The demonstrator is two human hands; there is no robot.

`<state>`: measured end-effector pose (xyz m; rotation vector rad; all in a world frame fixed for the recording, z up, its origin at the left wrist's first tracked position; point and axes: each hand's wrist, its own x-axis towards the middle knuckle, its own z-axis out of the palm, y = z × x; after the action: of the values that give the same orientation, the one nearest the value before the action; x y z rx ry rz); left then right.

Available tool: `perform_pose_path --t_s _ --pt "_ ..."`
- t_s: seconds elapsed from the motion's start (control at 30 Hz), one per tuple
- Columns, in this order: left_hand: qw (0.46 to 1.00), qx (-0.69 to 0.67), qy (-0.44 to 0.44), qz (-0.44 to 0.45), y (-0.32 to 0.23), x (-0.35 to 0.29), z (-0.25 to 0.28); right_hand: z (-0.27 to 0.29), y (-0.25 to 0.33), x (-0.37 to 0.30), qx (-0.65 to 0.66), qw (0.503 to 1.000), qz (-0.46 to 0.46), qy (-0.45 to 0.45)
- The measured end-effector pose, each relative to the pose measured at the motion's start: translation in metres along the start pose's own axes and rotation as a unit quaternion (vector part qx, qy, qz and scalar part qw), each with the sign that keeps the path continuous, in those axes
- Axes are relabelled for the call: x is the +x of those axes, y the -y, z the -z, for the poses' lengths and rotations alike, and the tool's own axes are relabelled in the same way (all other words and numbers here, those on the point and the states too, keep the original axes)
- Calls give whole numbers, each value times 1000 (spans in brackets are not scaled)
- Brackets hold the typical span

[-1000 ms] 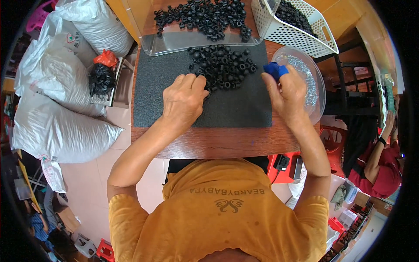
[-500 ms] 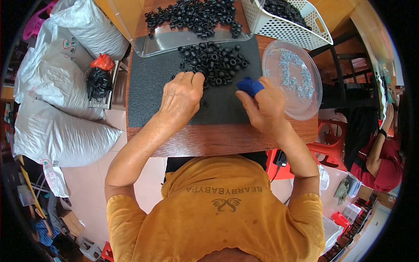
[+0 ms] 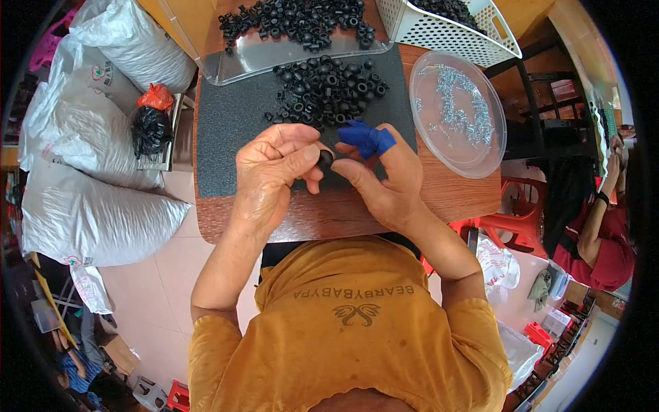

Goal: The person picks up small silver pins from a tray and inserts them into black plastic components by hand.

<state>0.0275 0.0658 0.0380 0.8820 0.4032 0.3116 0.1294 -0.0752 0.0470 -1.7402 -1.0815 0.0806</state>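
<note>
My left hand (image 3: 274, 158) pinches a small round black plastic part (image 3: 325, 161) between thumb and fingers, above the near part of a dark grey mat (image 3: 226, 151). Close on its right is my right hand (image 3: 384, 168), with a blue wrap (image 3: 367, 139) around a finger. Its thumb tip reaches the part's edge, and its other fingers curl behind. Whatever they grip is hidden. Just beyond both hands lies a pile of similar black parts (image 3: 329, 89). To the right, a round clear plastic dish (image 3: 427, 141) holds many tiny silvery-blue pieces (image 3: 467, 110).
A clear tray (image 3: 274, 65) with more black parts stands at the back. Beside it is a white perforated basket (image 3: 439, 38). Full white sacks (image 3: 96, 206) are stacked left of the wooden table (image 3: 446, 192). A red stool (image 3: 518, 220) and another person (image 3: 604, 240) are at the right.
My left hand has come back from the pile's edge and turned, now showing a black part in its fingers. My right hand has moved left to meet it.
</note>
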Motion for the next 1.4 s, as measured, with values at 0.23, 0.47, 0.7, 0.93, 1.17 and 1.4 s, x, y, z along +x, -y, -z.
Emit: perform_pose_path --t_s 0.23,0.47,0.7,0.93,1.17,1.4 --pt "999 -49 -10 -7 18 -17 -9 -1 6 -12 0 999 40 -14" --pt "998 12 -1 -56 28 -27 -15 0 6 -18 20 999 5 -29" --pt "999 39 4 -26 34 -27 -19 2 1 -23 -5 999 -9 -39" --pt "998 45 -25 27 36 -23 -20 27 -4 -26 -93 995 -13 -47" --pt "999 48 20 -1 49 -22 -5 99 -47 -19 -224 957 -118 -142" --pt "998 60 26 -1 59 -17 0 117 -78 -3 -293 955 -43 -22"
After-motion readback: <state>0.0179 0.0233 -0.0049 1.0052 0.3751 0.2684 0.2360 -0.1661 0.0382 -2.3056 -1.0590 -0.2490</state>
